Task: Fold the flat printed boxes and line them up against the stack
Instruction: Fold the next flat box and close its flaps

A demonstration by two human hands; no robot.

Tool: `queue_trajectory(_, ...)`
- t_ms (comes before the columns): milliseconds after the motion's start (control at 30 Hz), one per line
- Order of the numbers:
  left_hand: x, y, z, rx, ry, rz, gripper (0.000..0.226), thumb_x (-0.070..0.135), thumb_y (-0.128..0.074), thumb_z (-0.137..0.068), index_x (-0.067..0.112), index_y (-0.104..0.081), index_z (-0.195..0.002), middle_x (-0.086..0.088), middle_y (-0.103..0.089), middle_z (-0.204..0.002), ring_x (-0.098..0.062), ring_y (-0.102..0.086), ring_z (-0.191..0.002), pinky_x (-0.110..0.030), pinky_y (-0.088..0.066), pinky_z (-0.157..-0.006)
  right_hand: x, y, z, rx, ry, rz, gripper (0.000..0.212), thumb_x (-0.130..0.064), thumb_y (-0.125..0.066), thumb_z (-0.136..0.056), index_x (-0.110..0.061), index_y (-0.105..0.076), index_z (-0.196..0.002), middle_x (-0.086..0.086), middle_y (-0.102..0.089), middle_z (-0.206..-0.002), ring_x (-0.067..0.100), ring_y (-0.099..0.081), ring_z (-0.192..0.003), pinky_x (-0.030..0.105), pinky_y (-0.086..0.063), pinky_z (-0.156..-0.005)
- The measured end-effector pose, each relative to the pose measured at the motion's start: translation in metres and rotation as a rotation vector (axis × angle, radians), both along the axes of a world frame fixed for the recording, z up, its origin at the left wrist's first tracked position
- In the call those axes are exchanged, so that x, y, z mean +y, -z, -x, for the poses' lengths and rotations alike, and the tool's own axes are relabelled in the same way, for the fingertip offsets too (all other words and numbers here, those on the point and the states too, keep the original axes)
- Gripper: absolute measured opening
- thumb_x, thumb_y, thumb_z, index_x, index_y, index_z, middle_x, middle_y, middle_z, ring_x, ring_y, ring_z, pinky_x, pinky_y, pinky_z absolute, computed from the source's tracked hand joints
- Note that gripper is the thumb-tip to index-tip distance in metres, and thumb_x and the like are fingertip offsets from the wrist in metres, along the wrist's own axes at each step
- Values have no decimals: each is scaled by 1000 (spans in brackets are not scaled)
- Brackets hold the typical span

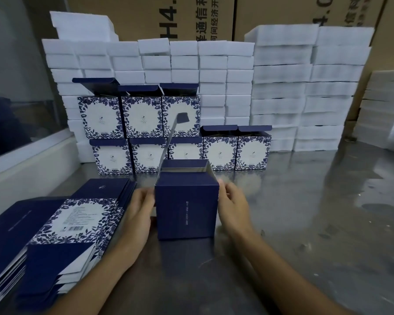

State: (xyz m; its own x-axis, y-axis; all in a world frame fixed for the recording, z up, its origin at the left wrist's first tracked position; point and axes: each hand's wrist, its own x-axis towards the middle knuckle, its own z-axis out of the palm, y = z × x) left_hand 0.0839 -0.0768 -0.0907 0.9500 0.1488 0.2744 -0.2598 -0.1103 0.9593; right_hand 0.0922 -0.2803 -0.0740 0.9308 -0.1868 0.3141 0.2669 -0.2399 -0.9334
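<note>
Two hands' (pixel 139 212) (pixel 233 208) grip around one folded box (pixel 187 210); seemingly eight boxes (pixel 218 153) behind.

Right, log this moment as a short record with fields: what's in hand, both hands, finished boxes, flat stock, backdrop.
in hand: folded navy box, upright on the metal table, top open, lid flap raised
left hand: holds the box's left side
right hand: holds the box's right side
finished boxes: five in the bottom row, three on top, lids up
flat stock: pile of unfolded boxes at left
backdrop: stacked white foam blocks
</note>
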Motion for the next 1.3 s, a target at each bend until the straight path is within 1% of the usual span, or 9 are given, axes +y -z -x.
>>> queue_trajectory(167,2,-5,1,-38,34,55,49,88,-55,-67,72,-43,-112,31,-54,-128,6,-53,-119,-33,-42,-103,5,-9,7,74,-223,-216,63,-95,-23,-74,-58,-72,-88,-25,-74,-96,-4,-68,-93,27,-52,-83)
queue_trajectory(300,-2,-9,5,-114,-2,57,81,87,-69,-51,59,-39,-122,13,-56,-126,4,-59,-110,-22,-49,-88,8,3,5,38,-243,-252,64,-94,-51,-65,-54,-53,-114,-19,-70,-110,-1,-66,-103,35,-53,-93)
queue_trajectory(433,-9,-16,13,-215,-79,-71,89,80,-72,-52,68,-24,-125,12,-52,-121,-5,-64,-101,-24,-53,-78,4,2,2,-78,-114,-194,50,-71,-59,-84,-46,-43,-124,-13,-63,-116,-1,-63,-106,29,-52,-94)
queue_trajectory(567,-12,-16,20,-368,-129,-309,84,63,-68,-75,66,-15,-140,23,-44,-132,3,-55,-114,-24,-50,-86,1,-5,4,-202,34,-153,16,-53,-50,-99,-40,-52,-107,-16,-65,-104,8,-63,-102,20,-52,-82)
queue_trajectory(633,-15,-17,24,-398,-148,-471,76,60,-59,-82,66,-11,-141,17,-43,-138,5,-47,-121,-28,-43,-94,4,-9,9,-215,-18,-190,33,-61,-35,-98,-35,-55,-102,-12,-70,-101,8,-66,-96,22,-53,-81)
queue_trajectory(733,-19,-19,27,-465,-166,-567,65,52,-57,-89,56,-24,-145,5,-50,-131,-4,-48,-121,-27,-39,-95,6,-13,12,-220,-28,-173,40,-68,-39,-90,-34,-57,-102,-19,-69,-98,-1,-64,-91,15,-50,-75)
queue_trajectory(867,-19,-24,28,-512,-227,-506,37,38,-55,-94,30,-54,-130,11,-55,-105,-2,-53,-97,-20,-41,-85,2,-14,12,-225,12,-196,24,-54,-58,-90,-37,-54,-107,-23,-68,-87,0,-64,-79,20,-51,-70)
queue_trajectory(1100,-22,-29,28,-600,-270,-554,32,24,-51,-97,8,-64,-122,4,-58,-103,-11,-58,-91,-20,-46,-81,13,-19,21,-576,243,452,27,-35,-54,-98,-18,-74,-105,7,-58,-123,24,-56,-114,48,-48,-90)
queue_trajectory(1300,-35,-25,26,-617,-286,-525,41,32,-41,-99,8,-64,-124,-3,-53,-132,-16,-55,-119,-38,-53,-92,35,-16,31,-647,281,699,22,-36,-57,-97,-30,-73,-110,-3,-63,-121,21,-58,-116,51,-41,-95)
